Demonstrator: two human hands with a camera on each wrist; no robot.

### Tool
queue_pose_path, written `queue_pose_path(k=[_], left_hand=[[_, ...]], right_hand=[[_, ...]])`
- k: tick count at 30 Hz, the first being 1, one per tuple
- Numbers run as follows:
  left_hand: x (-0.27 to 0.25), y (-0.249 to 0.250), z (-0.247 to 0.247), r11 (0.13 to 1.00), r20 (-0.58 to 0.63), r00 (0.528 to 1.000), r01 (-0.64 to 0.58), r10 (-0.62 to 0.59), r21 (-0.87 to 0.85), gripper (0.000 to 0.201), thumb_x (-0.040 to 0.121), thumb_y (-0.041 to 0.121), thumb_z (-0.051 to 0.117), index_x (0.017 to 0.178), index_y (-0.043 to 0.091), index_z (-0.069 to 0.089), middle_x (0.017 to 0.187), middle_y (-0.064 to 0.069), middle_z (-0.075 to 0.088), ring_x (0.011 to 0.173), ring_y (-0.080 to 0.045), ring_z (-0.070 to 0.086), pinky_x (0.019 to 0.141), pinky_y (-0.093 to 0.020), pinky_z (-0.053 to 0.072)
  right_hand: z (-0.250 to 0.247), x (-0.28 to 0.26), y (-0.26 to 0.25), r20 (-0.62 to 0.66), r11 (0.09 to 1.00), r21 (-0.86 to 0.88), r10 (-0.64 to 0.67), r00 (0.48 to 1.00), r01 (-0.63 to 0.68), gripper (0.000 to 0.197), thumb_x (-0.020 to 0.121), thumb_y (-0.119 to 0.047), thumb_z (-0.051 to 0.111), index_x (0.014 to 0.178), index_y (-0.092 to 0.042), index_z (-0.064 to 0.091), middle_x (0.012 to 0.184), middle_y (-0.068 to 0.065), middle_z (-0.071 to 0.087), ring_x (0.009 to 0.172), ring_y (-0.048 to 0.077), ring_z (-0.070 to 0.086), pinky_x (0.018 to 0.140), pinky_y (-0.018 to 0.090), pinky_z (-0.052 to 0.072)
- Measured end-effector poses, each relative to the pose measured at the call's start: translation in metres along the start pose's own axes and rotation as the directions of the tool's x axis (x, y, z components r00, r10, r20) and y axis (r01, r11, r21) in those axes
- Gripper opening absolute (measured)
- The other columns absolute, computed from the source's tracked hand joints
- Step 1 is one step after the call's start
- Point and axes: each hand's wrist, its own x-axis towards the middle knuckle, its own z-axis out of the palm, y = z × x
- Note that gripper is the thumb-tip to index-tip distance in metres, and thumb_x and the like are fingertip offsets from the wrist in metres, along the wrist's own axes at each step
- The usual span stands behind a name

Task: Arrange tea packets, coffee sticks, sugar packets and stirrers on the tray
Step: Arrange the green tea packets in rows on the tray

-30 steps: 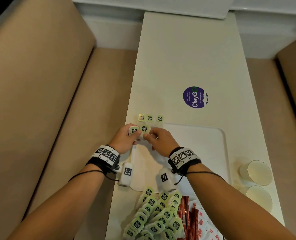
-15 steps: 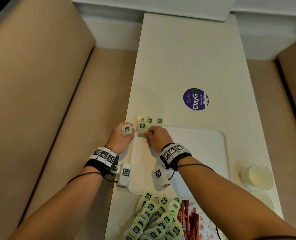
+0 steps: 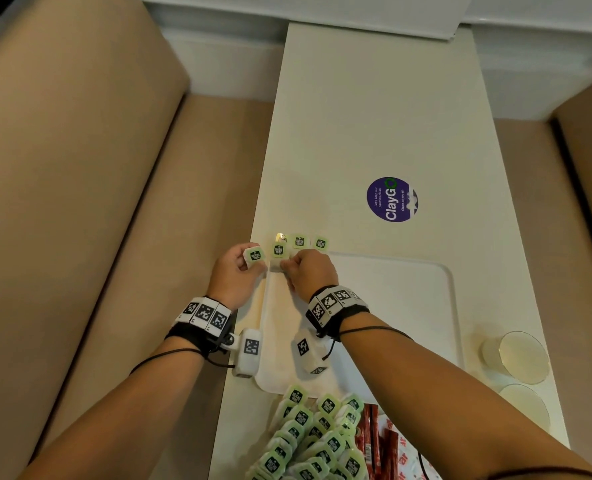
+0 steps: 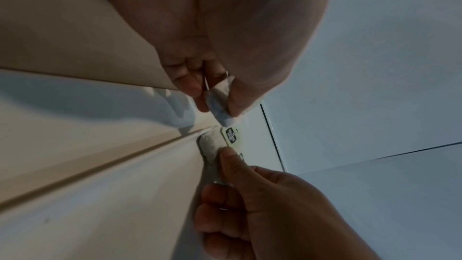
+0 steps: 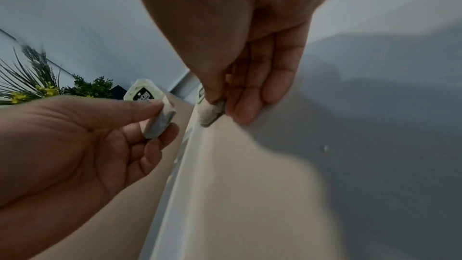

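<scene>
A white tray [image 3: 408, 306] lies on the narrow table. At its far left corner my left hand [image 3: 233, 277] pinches a green tea packet [image 3: 255, 255] between thumb and fingers, just left of the tray; the same packet [image 5: 152, 106] shows in the right wrist view. My right hand [image 3: 310, 271] pinches another tea packet [image 3: 277, 252] at the tray's far left corner, its lower end touching the tray [image 5: 208, 115]. Three more tea packets [image 3: 299, 241] stand in a row along the tray's far rim.
A heap of green tea packets [image 3: 308, 441], red coffee sticks [image 3: 374, 434] and white-and-red sugar packets [image 3: 405, 459] lies at the near edge. Two paper cups [image 3: 516, 355] lie at the right. A purple sticker [image 3: 391, 199] marks the table beyond the tray. Beige bench seats flank the table.
My hands have separated: the left drew its packet slightly left, the right moved the other packet toward the far left corner of the tray.
</scene>
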Motion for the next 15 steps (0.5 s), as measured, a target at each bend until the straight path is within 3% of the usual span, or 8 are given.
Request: queue_pose_path(k=[4, 8, 11, 15], left_hand=[[0.0, 0.002, 0.002, 0.999, 0.017, 0.999, -0.03, 0.03, 0.025, 0.022, 0.092, 0.002, 0.067, 0.107, 0.018, 0.068, 0.095, 0.006, 0.073, 0.079, -0.001, 0.068, 0.068, -0.009, 0.051], [0.002, -0.001, 0.004, 0.99, 0.074, 0.996, -0.05, 0.04, 0.135, 0.029, 0.099, 0.003, 0.054, 0.117, 0.018, 0.07, 0.091, -0.001, 0.073, 0.072, -0.008, 0.063, 0.065, -0.015, 0.05], [0.0, 0.002, 0.011, 0.99, 0.121, 0.989, -0.099, 0.087, 0.099, 0.026, 0.099, 0.002, 0.056, 0.112, 0.02, 0.069, 0.091, 0.002, 0.073, 0.074, -0.002, 0.063, 0.072, -0.015, 0.051], [-0.001, 0.007, 0.021, 0.994, 0.148, 0.984, -0.103, 0.094, 0.048, 0.025, 0.096, -0.001, 0.06, 0.113, 0.016, 0.066, 0.093, 0.006, 0.072, 0.076, 0.006, 0.066, 0.075, -0.012, 0.052]], right_hand=[[-0.003, -0.006, 0.004, -0.033, 0.999, 0.033, -0.04, 0.999, 0.041, 0.035, 0.094, -0.051, 0.059, 0.079, -0.02, 0.065, 0.072, -0.001, 0.069, 0.074, 0.021, 0.067, 0.074, 0.037, 0.056], [-0.01, -0.017, 0.008, 0.037, 0.983, 0.146, -0.117, 0.992, 0.111, 0.032, 0.098, -0.046, 0.058, 0.093, -0.019, 0.073, 0.076, 0.001, 0.073, 0.066, 0.02, 0.071, 0.074, 0.038, 0.06], [-0.017, -0.026, 0.007, 0.066, 0.965, 0.231, -0.146, 0.987, 0.127, 0.025, 0.1, -0.034, 0.062, 0.099, -0.014, 0.076, 0.077, 0.006, 0.074, 0.06, 0.021, 0.072, 0.062, 0.026, 0.06], [-0.019, -0.029, 0.012, 0.063, 0.961, 0.251, -0.136, 0.989, 0.116, 0.023, 0.099, -0.027, 0.064, 0.094, -0.008, 0.075, 0.078, 0.01, 0.074, 0.06, 0.022, 0.071, 0.057, 0.023, 0.058]])
